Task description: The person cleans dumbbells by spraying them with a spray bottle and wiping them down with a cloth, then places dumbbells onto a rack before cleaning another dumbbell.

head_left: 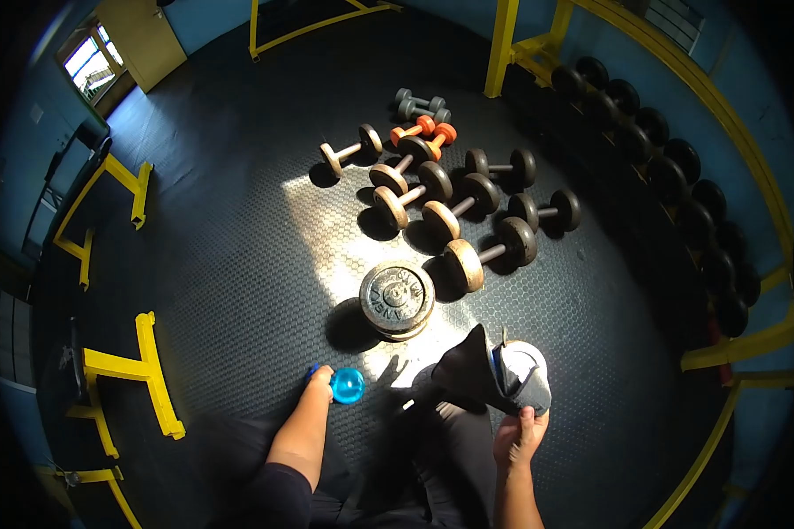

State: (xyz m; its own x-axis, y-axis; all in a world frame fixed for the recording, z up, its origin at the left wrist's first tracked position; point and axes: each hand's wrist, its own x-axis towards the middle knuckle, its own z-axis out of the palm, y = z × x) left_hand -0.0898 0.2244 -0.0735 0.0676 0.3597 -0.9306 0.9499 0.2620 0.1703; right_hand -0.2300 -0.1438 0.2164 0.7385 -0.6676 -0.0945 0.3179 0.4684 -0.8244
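Note:
My left hand (323,379) is closed around a translucent blue bottle (348,385), whose rounded end faces up and to the right; a darker blue part shows beyond my fingers. My right hand (522,434) grips a dark grey cloth (469,368) at its lower edge, thumb on top. A bright white, rounded patch (522,360) shows within the cloth's folds; I cannot tell what it is. Ahead of both hands, a worn dumbbell (397,298) stands on end, its lettered plate facing up.
Several dumbbells (490,256) lie in rows on the black textured mat (238,264), with orange ones (412,130) and grey ones (423,106) farther off. A yellow rack (741,357) of dumbbells runs along the right. Yellow metal frames (154,379) stand at left.

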